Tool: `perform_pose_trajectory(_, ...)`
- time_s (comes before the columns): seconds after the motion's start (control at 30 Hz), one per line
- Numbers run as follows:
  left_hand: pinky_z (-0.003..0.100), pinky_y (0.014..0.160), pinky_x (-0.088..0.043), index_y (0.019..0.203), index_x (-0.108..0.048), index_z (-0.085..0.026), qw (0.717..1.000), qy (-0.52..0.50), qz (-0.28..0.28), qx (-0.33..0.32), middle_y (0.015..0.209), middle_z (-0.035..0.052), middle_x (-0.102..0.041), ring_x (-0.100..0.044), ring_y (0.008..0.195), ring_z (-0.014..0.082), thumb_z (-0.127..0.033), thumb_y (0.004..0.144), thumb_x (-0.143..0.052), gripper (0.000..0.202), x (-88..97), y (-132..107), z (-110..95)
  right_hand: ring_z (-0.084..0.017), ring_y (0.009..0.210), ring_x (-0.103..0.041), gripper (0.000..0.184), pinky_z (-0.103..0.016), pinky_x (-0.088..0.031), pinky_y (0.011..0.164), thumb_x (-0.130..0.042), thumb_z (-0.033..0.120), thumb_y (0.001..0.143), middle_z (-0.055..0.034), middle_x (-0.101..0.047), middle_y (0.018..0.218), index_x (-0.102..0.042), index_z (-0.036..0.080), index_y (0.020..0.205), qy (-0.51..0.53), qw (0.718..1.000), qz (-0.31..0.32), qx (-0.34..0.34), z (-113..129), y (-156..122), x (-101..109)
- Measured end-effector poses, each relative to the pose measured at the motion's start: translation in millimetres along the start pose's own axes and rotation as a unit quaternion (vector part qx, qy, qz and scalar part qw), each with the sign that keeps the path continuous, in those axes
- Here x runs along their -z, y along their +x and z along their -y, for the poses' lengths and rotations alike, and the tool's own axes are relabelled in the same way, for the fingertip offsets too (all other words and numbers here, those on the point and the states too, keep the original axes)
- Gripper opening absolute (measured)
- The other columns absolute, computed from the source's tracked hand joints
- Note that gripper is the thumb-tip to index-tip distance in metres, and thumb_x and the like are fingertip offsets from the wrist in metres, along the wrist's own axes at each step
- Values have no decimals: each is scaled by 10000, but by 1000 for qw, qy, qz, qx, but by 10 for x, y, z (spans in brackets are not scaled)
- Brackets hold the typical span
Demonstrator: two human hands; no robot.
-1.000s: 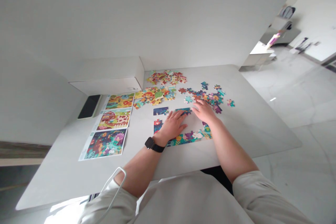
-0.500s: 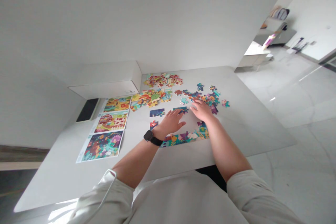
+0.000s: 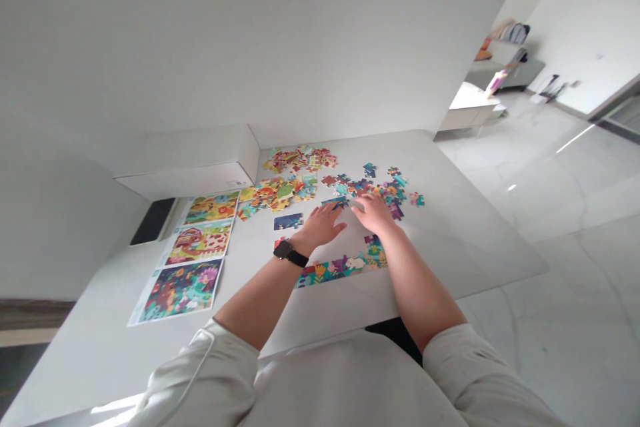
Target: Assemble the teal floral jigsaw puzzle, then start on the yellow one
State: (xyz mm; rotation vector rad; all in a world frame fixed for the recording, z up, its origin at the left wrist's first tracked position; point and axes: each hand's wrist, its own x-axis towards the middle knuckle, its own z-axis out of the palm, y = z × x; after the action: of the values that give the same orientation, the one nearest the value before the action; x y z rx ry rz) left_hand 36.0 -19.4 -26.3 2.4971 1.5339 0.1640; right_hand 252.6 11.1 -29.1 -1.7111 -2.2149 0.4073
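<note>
My left hand (image 3: 323, 227) lies palm down with its fingers stretched out and thumb apart. Its fingertips touch dark blue puzzle pieces (image 3: 336, 202). My right hand (image 3: 375, 215) rests at the near edge of a pile of purple, teal and orange puzzle pieces (image 3: 394, 192), fingers slightly bent and apart; nothing shows in its grasp. A dark blue joined section (image 3: 288, 221) lies left of the left hand. Closer to my body runs an assembled strip (image 3: 345, 267) with a white rabbit, partly behind my left wrist. A red piece (image 3: 279, 242) peeks out beside the watch.
Yellow-green pieces (image 3: 275, 193) and red-yellow pieces (image 3: 303, 158) lie in heaps farther back. Three printed pictures (image 3: 183, 290) are lined up on the left, beside a dark phone-like object (image 3: 153, 221). A white box (image 3: 190, 157) stands against the wall. The table's right edge borders the marble floor.
My left hand has slid slightly forward, and the dark blue pieces under its fingertips moved with it. A light teal piece now lies farther back, near the brown one. The camera view has shifted.
</note>
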Motion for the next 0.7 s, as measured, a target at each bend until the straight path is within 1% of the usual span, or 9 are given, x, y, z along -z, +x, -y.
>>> perform_pose_trajectory(0.2, 557, 1307, -385, 1606, -562, -194, 999, -28, -1, -31, 1716, 207, -483, -469, 1590, 359, -446, 1060, -595, 602, -102, -151, 20, -300, 1344, -650, 306, -449, -504, 1180, -599, 403, 1089, -124, -755, 1361, -797, 267, 1278, -17, 999, -34, 0, 11, -14, -58)
perform_pose_trajectory(0.3, 573, 1323, -361, 1625, -542, -199, 998, -44, 3, -33, 1732, 214, -460, -443, 1614, 357, -450, 1052, -608, 629, -135, -186, 25, -298, 1313, -664, 285, -446, -519, 1160, -617, 396, 1079, -120, -759, 1348, -810, 269, 1247, -22, 999, -40, 15, 41, -25, -72)
perform_pose_trajectory(0.4, 615, 1347, -302, 1668, -480, -211, 998, -51, 18, -31, 1771, 199, -407, -368, 1661, 352, -471, 1054, -604, 678, -113, -223, 45, -275, 1286, -686, 289, -424, -514, 1165, -606, 367, 1086, -109, -760, 1361, -810, 264, 1264, -9, 999, -22, 43, 99, -38, -62)
perform_pose_trajectory(0.43, 623, 1353, -285, 1674, -471, -219, 998, -55, 15, -35, 1783, 187, -391, -346, 1672, 349, -477, 1057, -599, 681, -92, -245, 61, -269, 1278, -694, 290, -420, -511, 1167, -601, 359, 1090, -104, -763, 1362, -811, 263, 1266, -4, 998, -16, 53, 122, -43, -59)
perform_pose_trajectory(0.5, 626, 1358, -275, 1653, -504, -236, 997, -70, -10, -44, 1785, 158, -399, -347, 1673, 341, -476, 1063, -590, 643, -32, -313, 108, -264, 1269, -703, 284, -416, -511, 1164, -598, 348, 1094, -96, -773, 1353, -818, 263, 1252, 4, 998, -10, 67, 166, -52, -64)
perform_pose_trajectory(0.53, 617, 1356, -291, 1623, -544, -242, 995, -85, -31, -48, 1764, 146, -441, -378, 1657, 336, -469, 1064, -587, 605, 1, -357, 138, -262, 1261, -707, 277, -415, -511, 1160, -600, 346, 1094, -93, -777, 1345, -822, 264, 1236, 5, 997, -10, 72, 184, -56, -72)
perform_pose_trajectory(0.6, 571, 1325, -375, 1531, -640, -243, 987, -135, -73, -51, 1662, 134, -578, -499, 1575, 318, -447, 1064, -580, 513, 64, -462, 198, -255, 1239, -715, 262, -409, -513, 1148, -599, 337, 1096, -87, -786, 1316, -831, 262, 1191, 8, 997, -15, 79, 209, -60, -93)
perform_pose_trajectory(0.67, 481, 1210, -517, 1417, -721, -233, 972, -206, -105, -38, 1488, 128, -716, -654, 1401, 285, -431, 1070, -553, 434, 106, -571, 251, -244, 1211, -721, 259, -394, -515, 1130, -587, 316, 1099, -81, -795, 1273, -835, 256, 1137, 10, 996, -24, 81, 220, -58, -117)
perform_pose_trajectory(0.7, 424, 1105, -582, 1365, -747, -225, 964, -240, -116, -19, 1388, 123, -766, -720, 1274, 262, -430, 1076, -532, 415, 118, -621, 273, -240, 1193, -725, 264, -386, -517, 1118, -579, 308, 1101, -79, -798, 1252, -836, 251, 1113, 10, 996, -29, 80, 222, -56, -129)
